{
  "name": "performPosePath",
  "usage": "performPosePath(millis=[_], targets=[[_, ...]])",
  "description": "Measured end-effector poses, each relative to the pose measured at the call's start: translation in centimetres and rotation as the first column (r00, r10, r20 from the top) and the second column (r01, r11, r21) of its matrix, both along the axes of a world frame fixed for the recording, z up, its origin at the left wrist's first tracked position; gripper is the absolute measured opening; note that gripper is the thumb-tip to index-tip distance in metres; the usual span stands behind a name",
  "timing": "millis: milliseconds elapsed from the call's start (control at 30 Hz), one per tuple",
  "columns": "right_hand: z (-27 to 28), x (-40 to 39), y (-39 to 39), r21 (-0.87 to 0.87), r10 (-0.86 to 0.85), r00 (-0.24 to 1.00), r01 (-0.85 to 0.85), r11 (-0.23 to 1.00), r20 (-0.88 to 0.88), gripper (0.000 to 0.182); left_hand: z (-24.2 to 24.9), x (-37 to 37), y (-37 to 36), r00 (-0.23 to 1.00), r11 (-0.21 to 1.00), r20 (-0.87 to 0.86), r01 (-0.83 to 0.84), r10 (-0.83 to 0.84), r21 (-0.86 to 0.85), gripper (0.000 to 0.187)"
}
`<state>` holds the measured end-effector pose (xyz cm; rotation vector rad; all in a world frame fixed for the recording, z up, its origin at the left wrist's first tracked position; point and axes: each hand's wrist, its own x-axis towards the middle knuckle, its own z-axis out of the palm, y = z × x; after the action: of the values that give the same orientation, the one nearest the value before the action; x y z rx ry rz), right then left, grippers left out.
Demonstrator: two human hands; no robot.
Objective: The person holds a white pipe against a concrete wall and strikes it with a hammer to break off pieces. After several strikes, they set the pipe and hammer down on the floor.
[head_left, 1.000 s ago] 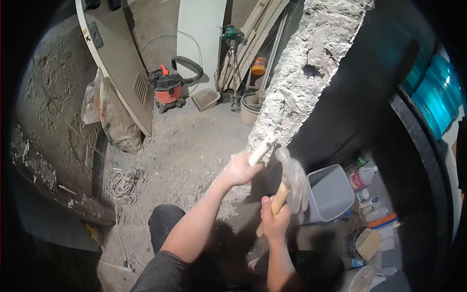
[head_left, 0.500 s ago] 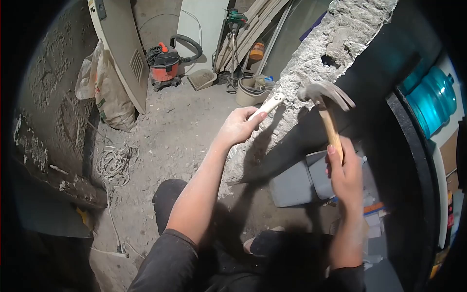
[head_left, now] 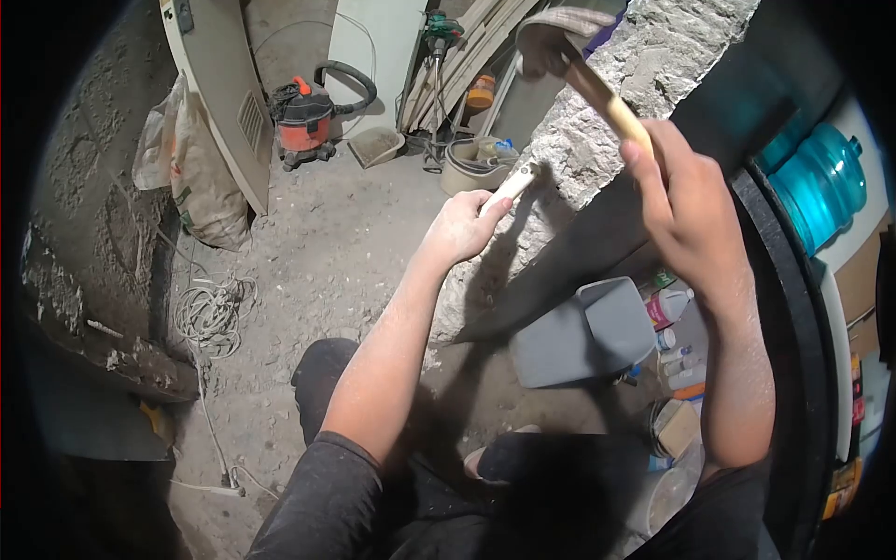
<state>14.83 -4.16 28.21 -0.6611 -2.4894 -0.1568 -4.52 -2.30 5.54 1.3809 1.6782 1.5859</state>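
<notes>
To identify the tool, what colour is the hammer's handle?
The handle is yellowish tan, browner higher up; see head view.

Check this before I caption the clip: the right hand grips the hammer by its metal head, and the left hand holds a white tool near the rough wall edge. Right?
No: the head view shows the right hand gripping the hammer by its wooden handle, not the metal head. The left hand holds a white tool near the rough wall edge.

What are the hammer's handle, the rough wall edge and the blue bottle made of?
Hammer handle: probably wood, smooth-looking and yellowish. Wall edge: perhaps concrete or plaster, matte, crumbly and pitted. Blue bottle: likely plastic, glossy and see-through, with bright highlights.
</notes>
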Motion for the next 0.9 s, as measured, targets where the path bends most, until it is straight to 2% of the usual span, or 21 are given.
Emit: performPosePath(millis=[133, 200, 267, 300, 367, 400, 467, 500, 600, 633, 667, 733, 867, 900], targets=[[-2.2, -1.0, 1.8, 0.053, -0.033, 0.999, 0.032, 0.998, 0.021, 0.020, 1.0, 0.3, -0.3, 0.999, 0.998, -0.035, 0.028, -0.031, -0.062, 0.049], [-4.8, -0.1, 3.6, 0.082, -0.129, 0.967, 0.113, 0.990, 0.220, 0.023, 0.4, 0.2, 0.2, 0.999, 0.999, -0.020, 0.024, -0.025, -0.040, 0.049], [-5.5, 0.3, 3.9, 0.011, -0.238, 0.885, 0.255, 0.967, 0.401, 0.025, 0.3, 0.2, 0.2, 1.000, 1.000, -0.011, 0.027, -0.027, -0.017, 0.049], [-5.2, 0.3, 3.9, 0.019, -0.245, 0.885, 0.258, 0.966, 0.397, 0.025, 0.4, 0.3, 0.2, 0.999, 1.000, -0.038, 0.016, -0.016, -0.018, 0.049], [-4.7, 0.4, 4.2, 0.128, -0.208, 0.933, 0.178, 0.976, 0.292, 0.024, 0.4, 0.0, 0.3, 0.998, 0.999, -0.061, 0.017, -0.019, -0.032, 0.049], [-4.2, 0.3, 4.3, 0.155, -0.121, 0.970, 0.090, 0.984, 0.209, 0.022, 0.5, -0.2, 0.5, 0.997, 0.998, -0.064, 0.035, -0.038, -0.045, 0.049], [-2.6, -0.5, 3.2, 0.155, -0.026, 0.999, 0.020, 0.988, 0.041, 0.020, 0.7, -0.2, 0.5, 0.998, 0.998, -0.047, 0.038, -0.041, -0.052, 0.050], [-2.0, -1.0, 2.3, 0.082, 0.024, 0.997, -0.019, 0.996, -0.068, 0.019, 1.1, -0.2, 0.4, 0.998, 0.997, -0.039, 0.041, -0.043, -0.061, 0.051], [-1.7, -1.5, 2.0, -0.007, -0.021, 0.995, 0.020, 1.000, -0.102, 0.019, 2.3, -0.2, -0.2, 0.997, 0.987, -0.031, 0.066, -0.071, -0.144, 0.051], [-2.6, -1.3, 3.0, 0.107, -0.001, 0.998, 0.007, 0.994, -0.057, 0.022, 2.6, -0.2, -0.4, 0.997, 0.982, -0.021, 0.067, -0.072, -0.179, 0.052], [-3.3, -0.9, 3.3, 0.053, -0.110, 0.990, 0.106, 0.993, 0.088, 0.024, 2.9, -0.2, -0.6, 0.997, 0.975, -0.013, 0.067, -0.072, -0.212, 0.052], [-5.3, 0.2, 4.4, 0.039, -0.236, 0.880, 0.241, 0.970, 0.413, 0.026, 2.5, -0.3, -0.9, 0.996, 0.970, -0.051, 0.065, -0.079, -0.234, 0.053], [-4.6, 0.5, 3.2, -0.059, -0.276, 0.857, 0.333, 0.941, 0.434, 0.027, 1.3, -0.7, -0.2, 0.992, 0.970, -0.090, 0.062, -0.085, -0.236, 0.054], [-4.4, 0.6, 2.9, -0.045, -0.246, 0.908, 0.277, 0.960, 0.340, 0.027, 1.3, -0.7, -0.5, 0.993, 0.980, -0.102, 0.045, -0.066, -0.195, 0.051]])
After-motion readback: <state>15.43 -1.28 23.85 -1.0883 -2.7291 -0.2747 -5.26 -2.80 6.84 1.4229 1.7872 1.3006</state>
